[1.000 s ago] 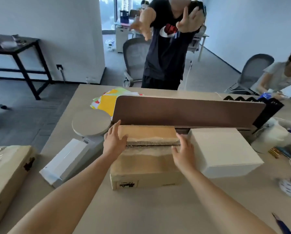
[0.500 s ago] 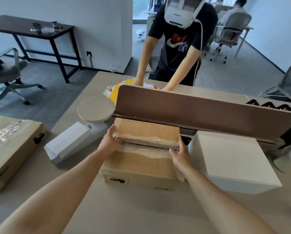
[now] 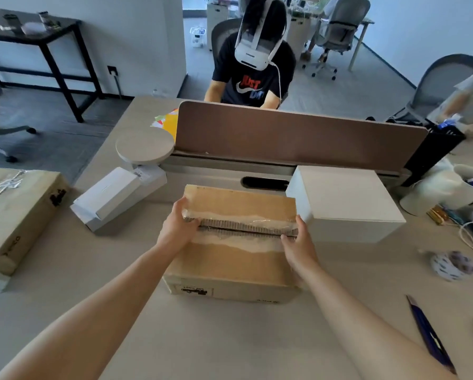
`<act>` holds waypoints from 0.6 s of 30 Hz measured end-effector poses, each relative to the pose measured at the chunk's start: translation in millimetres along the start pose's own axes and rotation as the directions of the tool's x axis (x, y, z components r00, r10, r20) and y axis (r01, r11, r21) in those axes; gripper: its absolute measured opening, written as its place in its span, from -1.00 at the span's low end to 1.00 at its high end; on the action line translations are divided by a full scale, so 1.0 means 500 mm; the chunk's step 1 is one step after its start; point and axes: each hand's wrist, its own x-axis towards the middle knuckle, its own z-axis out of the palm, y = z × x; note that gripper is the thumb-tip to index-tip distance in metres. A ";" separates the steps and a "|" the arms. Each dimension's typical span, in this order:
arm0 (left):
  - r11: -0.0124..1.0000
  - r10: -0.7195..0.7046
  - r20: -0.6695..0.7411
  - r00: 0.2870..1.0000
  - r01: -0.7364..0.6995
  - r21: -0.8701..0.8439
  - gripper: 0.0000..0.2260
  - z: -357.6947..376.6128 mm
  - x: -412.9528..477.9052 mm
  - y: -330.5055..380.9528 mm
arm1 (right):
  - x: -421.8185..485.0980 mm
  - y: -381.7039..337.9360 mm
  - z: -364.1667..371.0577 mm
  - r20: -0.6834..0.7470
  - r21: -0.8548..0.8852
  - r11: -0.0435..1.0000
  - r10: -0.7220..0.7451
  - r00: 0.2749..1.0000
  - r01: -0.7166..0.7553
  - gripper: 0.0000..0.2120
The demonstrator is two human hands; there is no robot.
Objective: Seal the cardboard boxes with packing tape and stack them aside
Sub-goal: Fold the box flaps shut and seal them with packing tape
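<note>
The cardboard box (image 3: 229,266) sits mid-worktop (image 3: 229,341), with the left hand (image 3: 178,229) and right hand (image 3: 299,244) each curled over one end of its gaping seam, closing the flaps; taping likely requires freeing one hand.

Brown cardboard box (image 3: 238,259) on desk — flaps closed, seam untaped
</note>
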 end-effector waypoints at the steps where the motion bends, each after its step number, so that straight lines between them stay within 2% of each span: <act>1: 1.000 0.001 0.009 1.000 -0.001 -0.003 -0.44 0.003 -0.018 -0.006 | -0.018 0.012 -0.003 -0.008 0.020 1.000 0.014 1.000 -0.014 -0.39; 10: 1.000 -0.004 0.060 0.998 0.004 -0.005 -0.43 0.051 -0.120 -0.022 | -0.089 0.079 -0.057 -0.033 0.049 0.997 0.064 0.997 -0.063 -0.41; 18: 0.999 0.024 0.038 0.999 -0.025 0.034 -0.41 0.074 -0.122 -0.014 | -0.081 0.075 -0.081 0.024 0.055 0.997 0.049 0.999 -0.050 -0.39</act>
